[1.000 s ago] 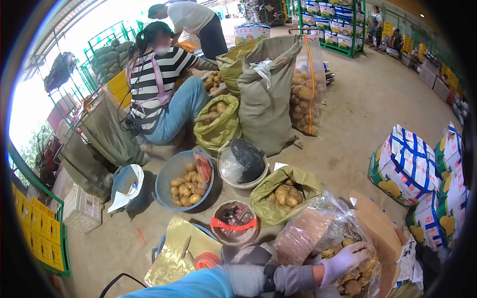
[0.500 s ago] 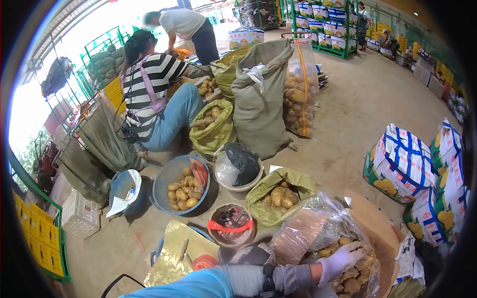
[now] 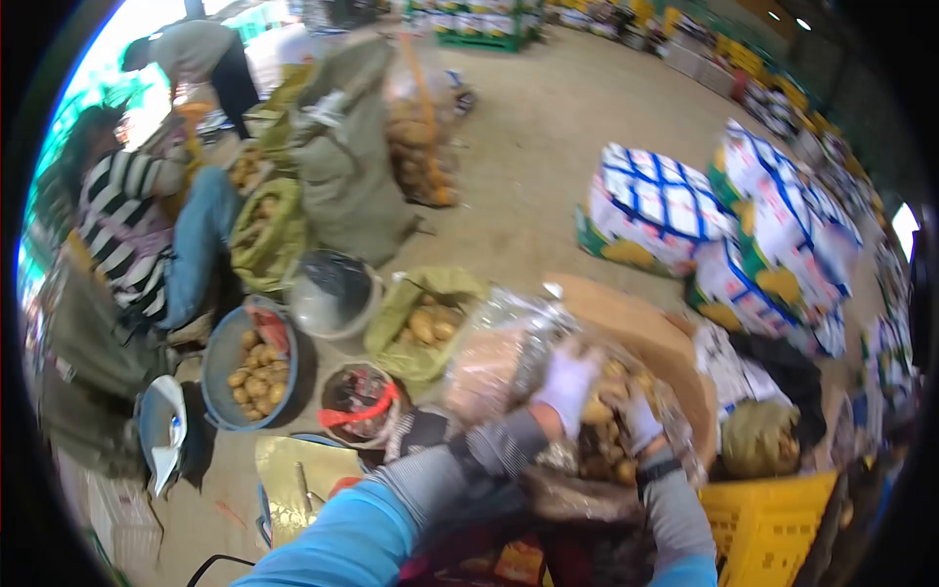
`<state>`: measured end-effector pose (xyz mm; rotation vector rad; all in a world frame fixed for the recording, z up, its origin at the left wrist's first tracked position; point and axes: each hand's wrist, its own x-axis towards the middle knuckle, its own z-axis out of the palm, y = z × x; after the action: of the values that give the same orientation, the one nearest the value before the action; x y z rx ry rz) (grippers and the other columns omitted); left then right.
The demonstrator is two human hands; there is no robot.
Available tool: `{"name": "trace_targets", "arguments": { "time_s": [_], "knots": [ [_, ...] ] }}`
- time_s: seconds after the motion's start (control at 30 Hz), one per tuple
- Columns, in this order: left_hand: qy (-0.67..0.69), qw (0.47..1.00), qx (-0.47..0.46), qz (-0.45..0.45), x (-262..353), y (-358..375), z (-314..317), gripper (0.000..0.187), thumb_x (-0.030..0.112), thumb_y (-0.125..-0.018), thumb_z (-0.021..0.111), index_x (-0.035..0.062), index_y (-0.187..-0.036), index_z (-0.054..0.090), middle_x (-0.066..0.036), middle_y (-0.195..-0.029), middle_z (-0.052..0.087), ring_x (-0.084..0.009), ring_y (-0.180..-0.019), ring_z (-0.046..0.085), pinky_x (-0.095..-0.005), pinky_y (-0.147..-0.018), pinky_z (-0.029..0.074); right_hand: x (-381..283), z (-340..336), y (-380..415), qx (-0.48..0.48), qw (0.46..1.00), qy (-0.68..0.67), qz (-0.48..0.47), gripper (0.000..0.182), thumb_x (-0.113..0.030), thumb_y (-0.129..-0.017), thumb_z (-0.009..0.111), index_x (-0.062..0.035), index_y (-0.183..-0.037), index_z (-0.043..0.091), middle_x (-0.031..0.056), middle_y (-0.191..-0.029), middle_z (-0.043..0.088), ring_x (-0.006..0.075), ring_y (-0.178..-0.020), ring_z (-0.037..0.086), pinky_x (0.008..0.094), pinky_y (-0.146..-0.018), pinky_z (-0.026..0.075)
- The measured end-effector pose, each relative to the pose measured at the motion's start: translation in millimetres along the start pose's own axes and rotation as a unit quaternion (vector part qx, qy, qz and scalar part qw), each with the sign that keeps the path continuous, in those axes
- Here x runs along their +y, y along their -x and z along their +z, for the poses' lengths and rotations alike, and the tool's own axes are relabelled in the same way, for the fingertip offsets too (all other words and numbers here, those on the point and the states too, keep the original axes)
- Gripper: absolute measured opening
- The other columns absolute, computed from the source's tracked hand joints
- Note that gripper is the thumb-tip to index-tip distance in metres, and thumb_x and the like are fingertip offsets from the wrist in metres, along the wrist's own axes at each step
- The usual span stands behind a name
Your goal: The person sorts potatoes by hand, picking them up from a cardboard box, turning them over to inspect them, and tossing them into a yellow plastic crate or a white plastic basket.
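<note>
A cardboard box [image 3: 690, 367] lined with clear plastic [image 3: 533, 318] holds brown, lumpy potatoes [image 3: 602, 450]. My left hand [image 3: 567, 386], in a pale glove, is at the box's left side, beside the liner and over the potatoes; its fingers are smeared by motion. Low among the potatoes is my right hand [image 3: 643, 423], also gloved, with its fingers partly hidden. I cannot make out whether either hand grips a potato. A green woven sack [image 3: 391, 342] of potatoes stands open just beyond the box.
To the left are a blue basin [image 3: 211, 382] of potatoes, a bucket [image 3: 337, 313] with black plastic and a small bucket [image 3: 333, 396] with a red strip. White-and-blue packed bags [image 3: 650, 201] stand right, a yellow crate [image 3: 768, 523] near. A person in stripes [image 3: 127, 210] sits left.
My view has swung to the right, so things sit further left. My left hand has moved from the potatoes to the box's left side. My right hand has come into view among the potatoes.
</note>
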<state>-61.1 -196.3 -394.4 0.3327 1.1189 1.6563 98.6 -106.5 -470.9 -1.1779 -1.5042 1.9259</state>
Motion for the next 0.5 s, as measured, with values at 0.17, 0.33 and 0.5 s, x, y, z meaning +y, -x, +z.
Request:
{"name": "trace_targets", "arguments": {
  "time_s": [0.17,0.33,0.5],
  "knots": [
    [-0.268,0.906,-0.235,0.228,-37.7,-13.1,-13.1,0.051,0.019,-0.089,0.066,0.0065,-0.134,0.046,-0.014,-0.126,0.054,-0.0252,-0.111,0.059,-0.0372,-0.089,0.053,-103.8,-19.2,87.3,0.040,0.911,0.261,-0.316,0.061,-0.016,-0.077,0.080,-0.0049,-0.129,0.050,0.0122,-0.122,0.056,0.0211,-0.118,0.052,0.0329,-0.101,0.042],
    [-0.036,0.944,-0.327,0.007,-10.3,25.1,25.6,0.052,0.030,-0.100,0.051,0.0013,-0.141,0.037,-0.015,-0.131,0.055,-0.0265,-0.116,0.059,-0.0375,-0.093,0.054,-85.5,-14.5,110.6,0.150,0.909,0.242,-0.304,0.060,-0.021,-0.078,0.080,-0.0037,-0.129,0.053,0.0139,-0.126,0.058,0.0241,-0.117,0.055,0.0331,-0.100,0.044],
    [0.029,0.952,-0.272,-0.134,11.4,45.8,41.8,0.047,0.024,-0.099,0.052,0.0003,-0.138,0.042,-0.015,-0.131,0.055,-0.0249,-0.114,0.060,-0.0365,-0.092,0.054,-70.7,-30.5,92.1,0.153,0.952,0.187,-0.186,0.041,-0.025,-0.091,0.069,0.0014,-0.122,0.060,0.0132,-0.122,0.063,0.0213,-0.114,0.059,0.0314,-0.097,0.048]
  ]
}}
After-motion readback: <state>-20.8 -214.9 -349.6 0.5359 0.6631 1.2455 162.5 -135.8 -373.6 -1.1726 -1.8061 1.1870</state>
